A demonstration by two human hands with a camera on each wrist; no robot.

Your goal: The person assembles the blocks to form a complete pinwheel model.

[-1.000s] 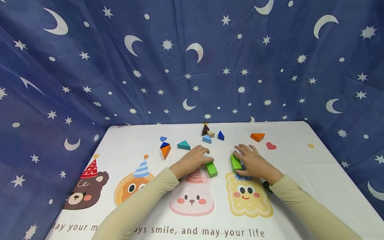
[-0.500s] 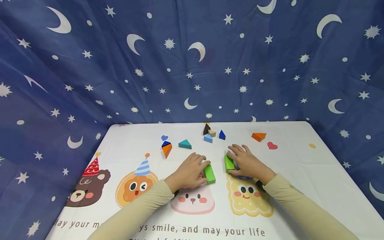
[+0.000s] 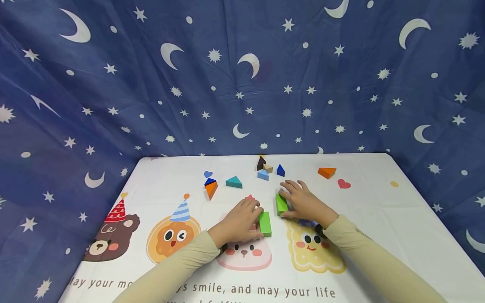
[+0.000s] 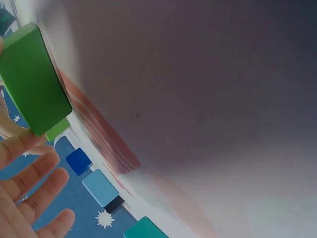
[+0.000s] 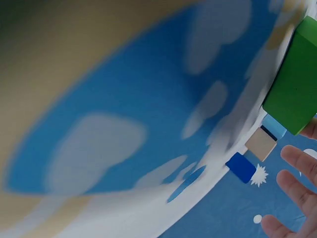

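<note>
My left hand [image 3: 239, 222] pinches a green rectangular block [image 3: 265, 224] by its ends, over the printed pink rabbit. In the left wrist view that block [image 4: 34, 79] stands between thumb and index finger, the other fingers [image 4: 42, 183] spread behind. To the right and slightly farther back, my right hand [image 3: 306, 205] pinches a second green block [image 3: 281, 204] the same way. The right wrist view shows this block [image 5: 294, 77] close up, with spread fingertips [image 5: 292, 186] beside it. A narrow gap of tablecloth separates the two blocks, which stand roughly parallel.
Behind the hands lie a teal triangular block [image 3: 234, 182], an orange one [image 3: 211, 190] against a dark blue one, and a light blue one [image 3: 263, 174] near tan and dark brown pieces. A blue block [image 3: 280, 170] and an orange block [image 3: 326, 173] sit farther right.
The right hand has slid its green block leftward, towards the left one. The left hand has shifted its grip to the block's ends and turned it, drawing it slightly nearer the front.
</note>
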